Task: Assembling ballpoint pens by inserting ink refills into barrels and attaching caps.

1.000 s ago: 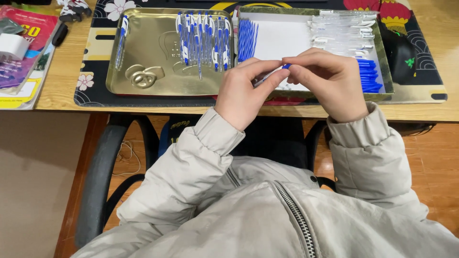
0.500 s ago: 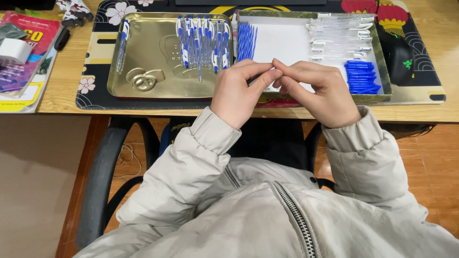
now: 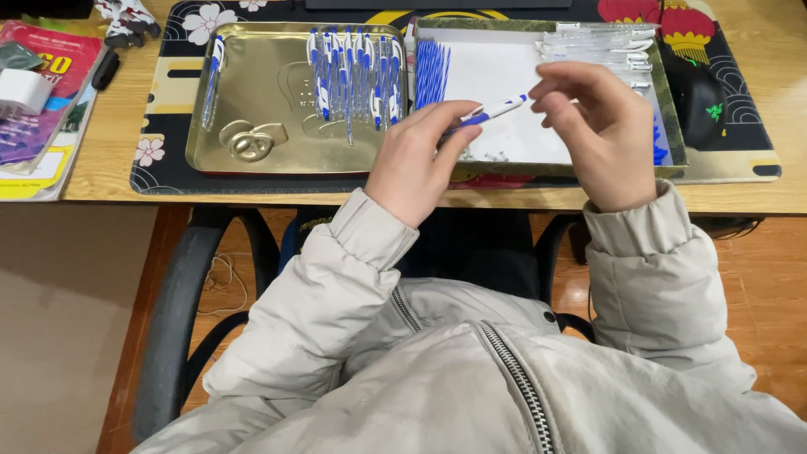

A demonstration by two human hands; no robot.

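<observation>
Head view: left hand point(image 3: 418, 160) pinching a blue-and-white pen point(image 3: 486, 113) above the white-lined tray point(image 3: 672, 134), right hand point(image 3: 598, 134) loose-fingered just off its tip, grasping nothing visible. Best kept level, steady, tip fed straight. Pen's rear hidden in the fingers; small parts in the tray hard to make out.

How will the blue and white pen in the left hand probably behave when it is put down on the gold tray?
The pen looks slim, round and plastic, so it is probably light and stiff. On the smooth gold tray it may roll, though its clip could stop it. The left hand pinches it easily.
</observation>
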